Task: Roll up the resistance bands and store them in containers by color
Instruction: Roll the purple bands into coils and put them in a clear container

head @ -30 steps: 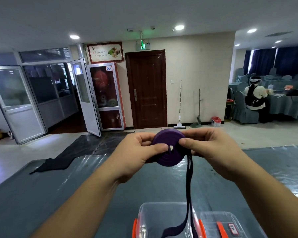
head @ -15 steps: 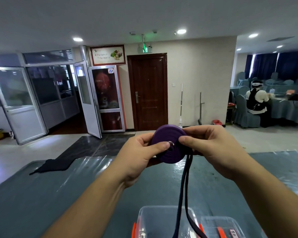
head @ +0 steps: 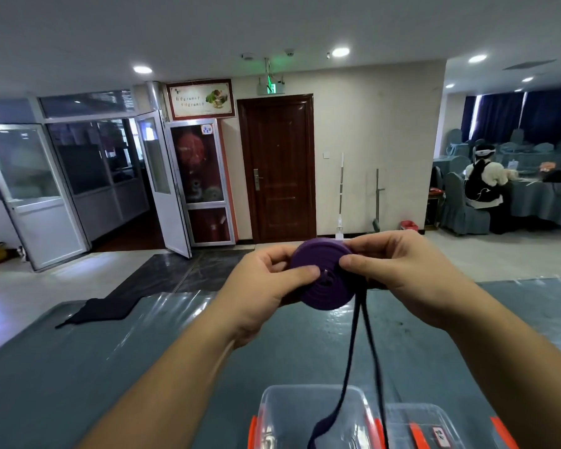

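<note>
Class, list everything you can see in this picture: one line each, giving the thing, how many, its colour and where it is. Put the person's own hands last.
resistance band: one, purple, mostly coiled, held above the table, tail hanging down
containers: two, clear with orange clips, near edge of table
table: one, grey-blue cover under clear plastic
cloth: one, black, far left edge of table
door: one, dark brown, far wall
seated person: one, far right table
left hand: pinches coil
right hand: pinches coil
</note>
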The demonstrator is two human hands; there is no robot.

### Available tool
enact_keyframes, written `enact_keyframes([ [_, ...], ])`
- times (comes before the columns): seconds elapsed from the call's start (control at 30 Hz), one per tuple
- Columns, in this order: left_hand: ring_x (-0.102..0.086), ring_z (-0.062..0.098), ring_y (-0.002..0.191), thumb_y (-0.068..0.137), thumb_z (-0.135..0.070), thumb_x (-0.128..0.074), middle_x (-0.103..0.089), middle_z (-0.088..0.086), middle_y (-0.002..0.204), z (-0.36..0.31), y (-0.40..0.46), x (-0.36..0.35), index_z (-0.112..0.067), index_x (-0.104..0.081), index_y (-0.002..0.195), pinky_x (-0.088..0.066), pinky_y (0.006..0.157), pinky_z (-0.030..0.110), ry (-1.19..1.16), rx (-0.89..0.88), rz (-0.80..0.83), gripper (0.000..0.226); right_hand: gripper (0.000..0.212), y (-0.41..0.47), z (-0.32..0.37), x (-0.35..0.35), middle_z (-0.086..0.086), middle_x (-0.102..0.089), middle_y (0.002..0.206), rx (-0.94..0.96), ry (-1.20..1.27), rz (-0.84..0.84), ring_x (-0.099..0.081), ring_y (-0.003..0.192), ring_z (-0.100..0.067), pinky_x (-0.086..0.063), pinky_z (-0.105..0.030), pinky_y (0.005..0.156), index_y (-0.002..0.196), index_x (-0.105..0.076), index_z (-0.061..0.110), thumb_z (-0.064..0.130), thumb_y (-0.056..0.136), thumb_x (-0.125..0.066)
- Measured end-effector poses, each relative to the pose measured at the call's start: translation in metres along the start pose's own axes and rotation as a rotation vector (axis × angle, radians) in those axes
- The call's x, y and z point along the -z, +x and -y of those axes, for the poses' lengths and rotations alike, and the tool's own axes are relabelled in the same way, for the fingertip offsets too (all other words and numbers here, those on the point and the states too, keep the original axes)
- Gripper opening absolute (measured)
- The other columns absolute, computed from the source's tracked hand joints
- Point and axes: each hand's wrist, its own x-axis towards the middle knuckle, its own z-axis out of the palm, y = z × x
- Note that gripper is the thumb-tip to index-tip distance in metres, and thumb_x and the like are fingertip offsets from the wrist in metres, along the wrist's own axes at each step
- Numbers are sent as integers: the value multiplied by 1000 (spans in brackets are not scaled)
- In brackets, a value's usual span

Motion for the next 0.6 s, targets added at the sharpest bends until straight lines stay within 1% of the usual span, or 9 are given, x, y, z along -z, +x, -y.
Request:
enact_keyframes([
  [0.03,-77,27,99,85,-8,-81,-80,10,107,-3,0,3,-18,-78,112,-63,82,31,85,0,46,29,27,0,0,1,-6,-82,101,-7,-23,34,-79,94,-22,-61,-21,76,104,-83,28,25,78,-77],
  [0.1,-77,26,101,86,-9,-81,-80,8,108,-9,2,8,-18,-76,119,-62,83,29,192,9,110,34,26,2,-1,0,-7,-82,100,-6,-24,35,-79,93,-22,-60,-20,76,103,-83,26,23,78,-78],
  [0.2,-77,25,101,81,-14,-84,-80,10,108,-7,4,8,-20,-78,114,-63,81,31,63,1,25,34,31,4,-7,0,-10,-81,100,17,52,-73,-79,93,-24,-61,-22,75,104,-83,17,26,74,-80],
  [0.27,-77,23,99,74,-21,-84,-80,10,109,1,4,4,-20,-80,109,-63,85,33,-47,7,-30,35,30,4,-10,-1,-11,-81,99,27,83,-108,-79,87,-19,-60,-20,71,102,-83,18,27,74,-79],
  [0.3,-77,22,98,73,-22,-83,-80,10,110,5,4,2,-21,-80,109,-63,84,32,-82,14,-31,36,29,4,-11,-1,-11,-81,98,28,85,-111,-78,83,-17,-59,-19,70,102,-83,18,27,74,-79],
  [0.37,-77,22,100,77,-17,-82,-79,10,111,6,3,1,-20,-79,113,-62,83,30,-84,33,4,36,28,4,-10,1,-10,-82,98,21,47,-79,-79,83,-17,-58,-18,69,103,-83,20,27,76,-78],
  [0.47,-77,27,100,84,-4,-81,-80,12,108,-1,5,5,-14,-77,116,-62,81,29,83,55,78,33,27,4,-9,4,-5,-82,100,-1,-9,10,-79,89,-17,-59,-17,71,105,-83,28,26,78,-78],
  [0.53,-78,26,98,83,-6,-82,-80,12,106,-4,7,6,-16,-79,112,-62,79,28,93,43,68,31,28,6,-10,4,-7,-82,101,1,17,-1,-79,89,-17,-59,-18,72,105,-83,27,28,77,-79],
  [0.6,-77,26,98,76,-14,-85,-80,12,108,-3,8,5,-17,-81,108,-63,82,33,-19,24,14,33,31,8,-12,4,-10,-81,103,18,67,-38,-79,93,-21,-60,-22,76,106,-82,24,32,76,-81],
])
